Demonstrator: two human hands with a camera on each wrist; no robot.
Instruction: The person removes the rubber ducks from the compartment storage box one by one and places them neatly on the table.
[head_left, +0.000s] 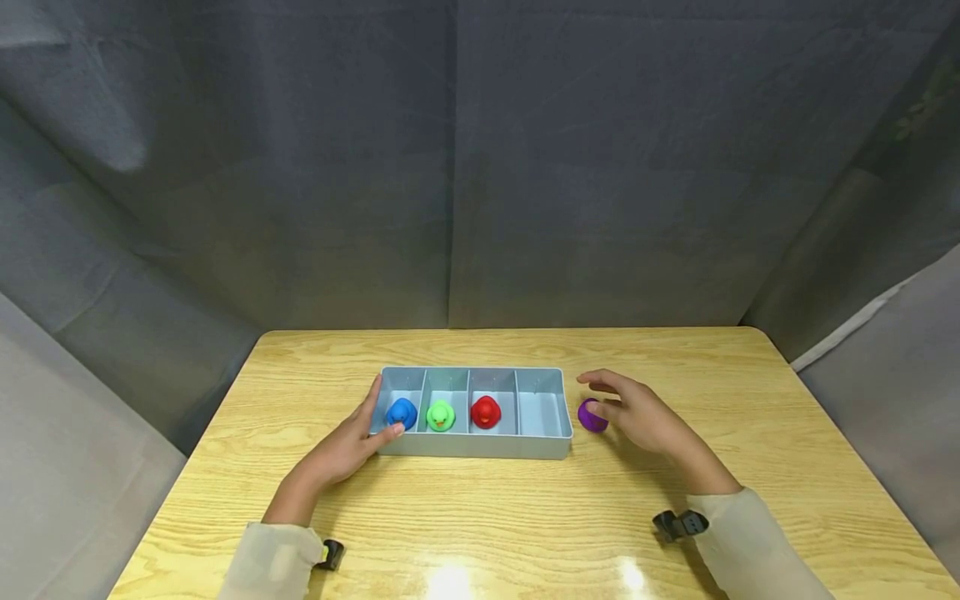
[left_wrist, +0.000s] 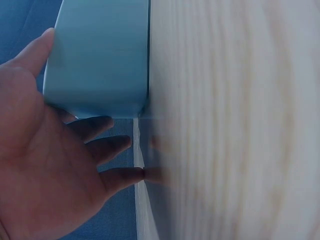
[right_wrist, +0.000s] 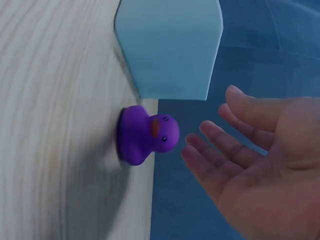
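Observation:
A grey-blue box (head_left: 472, 446) with several compartments in a row lies on the table. From the left, its compartments hold a blue rubber duck (head_left: 401, 413), a green rubber duck (head_left: 440, 416) and a red rubber duck (head_left: 486, 412); the rightmost is bare. My left hand (head_left: 347, 447) holds the box by its left end, thumb at the front rim and index finger along the end wall. Just right of the box stands a purple rubber duck (right_wrist: 137, 135), upright on the table. Around it, but apart in the right wrist view, hovers my right hand (head_left: 637, 412), fingers loosely spread.
The wooden table (head_left: 465, 525) extends on all sides of the box. Grey cloth (head_left: 450, 167) hangs behind its far edge and at both sides. Each wrist wears a small black camera (head_left: 680, 525).

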